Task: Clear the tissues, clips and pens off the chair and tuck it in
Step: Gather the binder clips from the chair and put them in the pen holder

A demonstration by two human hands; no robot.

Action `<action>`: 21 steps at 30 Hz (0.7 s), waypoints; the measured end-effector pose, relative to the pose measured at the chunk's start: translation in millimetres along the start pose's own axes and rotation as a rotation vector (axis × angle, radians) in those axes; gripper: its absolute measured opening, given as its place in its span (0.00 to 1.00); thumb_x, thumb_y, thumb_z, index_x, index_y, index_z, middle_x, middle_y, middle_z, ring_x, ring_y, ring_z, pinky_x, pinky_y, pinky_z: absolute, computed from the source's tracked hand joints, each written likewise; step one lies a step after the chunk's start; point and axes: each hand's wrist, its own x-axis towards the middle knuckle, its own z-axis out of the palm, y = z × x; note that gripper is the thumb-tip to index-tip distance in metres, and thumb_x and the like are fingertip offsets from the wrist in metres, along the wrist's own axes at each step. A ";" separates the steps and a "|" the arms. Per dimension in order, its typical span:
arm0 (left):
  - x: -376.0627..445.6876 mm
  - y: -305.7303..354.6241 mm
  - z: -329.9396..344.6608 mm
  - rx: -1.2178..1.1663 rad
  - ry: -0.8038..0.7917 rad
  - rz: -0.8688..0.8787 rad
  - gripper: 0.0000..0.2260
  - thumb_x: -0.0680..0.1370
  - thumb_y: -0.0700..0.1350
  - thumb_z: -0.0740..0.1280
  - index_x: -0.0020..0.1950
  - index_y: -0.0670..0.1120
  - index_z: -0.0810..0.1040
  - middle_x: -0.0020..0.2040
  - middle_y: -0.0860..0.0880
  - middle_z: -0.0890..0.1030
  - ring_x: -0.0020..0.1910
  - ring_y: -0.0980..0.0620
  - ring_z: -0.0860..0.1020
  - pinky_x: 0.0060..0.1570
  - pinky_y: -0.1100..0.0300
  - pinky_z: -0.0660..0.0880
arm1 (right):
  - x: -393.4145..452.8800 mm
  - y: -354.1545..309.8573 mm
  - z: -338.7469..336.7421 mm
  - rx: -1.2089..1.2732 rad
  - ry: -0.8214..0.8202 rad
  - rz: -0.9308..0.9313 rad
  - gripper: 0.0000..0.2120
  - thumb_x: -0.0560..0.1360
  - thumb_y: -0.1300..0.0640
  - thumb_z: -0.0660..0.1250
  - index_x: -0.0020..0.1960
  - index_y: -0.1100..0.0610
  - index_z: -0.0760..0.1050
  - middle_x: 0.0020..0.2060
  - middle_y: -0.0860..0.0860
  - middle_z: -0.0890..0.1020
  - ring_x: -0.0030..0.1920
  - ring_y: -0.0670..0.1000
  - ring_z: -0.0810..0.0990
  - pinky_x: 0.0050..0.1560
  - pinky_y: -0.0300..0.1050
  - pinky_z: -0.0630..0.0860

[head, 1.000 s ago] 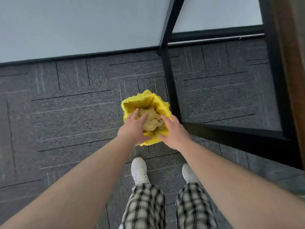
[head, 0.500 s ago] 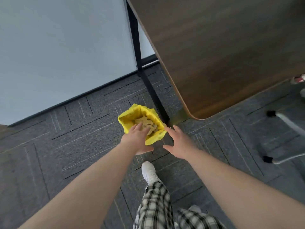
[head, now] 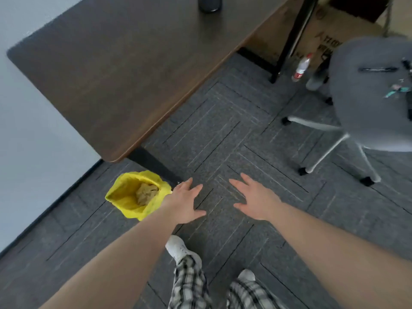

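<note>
A bin lined with a yellow bag [head: 124, 197] stands on the carpet by the desk leg, with crumpled tissues [head: 146, 192] inside it. My left hand [head: 185, 202] hovers just right of the bin, fingers spread and empty. My right hand [head: 256, 200] is beside it over the carpet, also spread and empty. The grey chair [head: 365, 108] stands at the far right, away from the desk. On its seat lie a black pen [head: 376, 69] and some small clips [head: 398, 90], blurred.
A dark wooden desk [head: 124, 70] fills the upper left, with a dark cup [head: 209, 3] at its far edge. A plastic bottle [head: 301, 66] and a cardboard box [head: 327, 30] sit beyond the desk leg. A pale wall runs along the left.
Both hands have left the yellow bin and moved right, now spread apart and empty. My view has swung right, bringing the desk top and the chair into sight.
</note>
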 end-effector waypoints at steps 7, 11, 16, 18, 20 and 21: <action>26.3 150.3 -70.2 0.167 0.055 0.247 0.35 0.76 0.62 0.62 0.77 0.56 0.48 0.79 0.52 0.45 0.78 0.47 0.48 0.70 0.44 0.64 | -62.7 126.8 -69.5 0.144 0.163 0.227 0.34 0.78 0.42 0.61 0.76 0.40 0.45 0.78 0.50 0.46 0.76 0.57 0.57 0.67 0.59 0.69; 55.2 211.5 -120.5 0.275 0.059 0.359 0.34 0.76 0.61 0.61 0.77 0.55 0.49 0.79 0.52 0.45 0.78 0.48 0.48 0.70 0.44 0.63 | -80.3 175.7 -106.7 0.225 0.228 0.327 0.34 0.78 0.43 0.61 0.76 0.38 0.44 0.78 0.49 0.47 0.76 0.58 0.57 0.65 0.62 0.70; 121.8 273.6 -184.9 0.489 0.035 0.499 0.33 0.77 0.61 0.60 0.77 0.53 0.51 0.79 0.50 0.45 0.78 0.47 0.47 0.71 0.43 0.63 | -78.3 233.2 -163.8 0.282 0.306 0.438 0.34 0.78 0.45 0.62 0.76 0.39 0.44 0.78 0.51 0.48 0.76 0.58 0.56 0.67 0.62 0.69; 151.8 302.1 -212.9 0.554 0.037 0.556 0.32 0.77 0.61 0.60 0.77 0.52 0.53 0.79 0.49 0.46 0.78 0.47 0.47 0.71 0.43 0.63 | -77.6 257.3 -188.1 0.323 0.338 0.523 0.33 0.78 0.45 0.61 0.76 0.40 0.45 0.78 0.51 0.49 0.75 0.59 0.57 0.67 0.61 0.68; 173.4 328.8 -235.0 0.575 0.031 0.598 0.31 0.77 0.61 0.60 0.76 0.51 0.56 0.79 0.48 0.48 0.78 0.46 0.48 0.72 0.43 0.62 | -77.1 277.0 -210.1 0.347 0.346 0.580 0.33 0.79 0.47 0.61 0.77 0.42 0.46 0.78 0.51 0.50 0.75 0.58 0.59 0.67 0.60 0.68; 184.3 343.4 -246.1 0.591 0.029 0.621 0.31 0.77 0.61 0.60 0.76 0.51 0.57 0.79 0.48 0.49 0.78 0.46 0.49 0.71 0.43 0.61 | -76.8 287.3 -220.2 0.354 0.356 0.605 0.33 0.79 0.48 0.61 0.77 0.42 0.46 0.78 0.51 0.50 0.75 0.59 0.60 0.68 0.60 0.68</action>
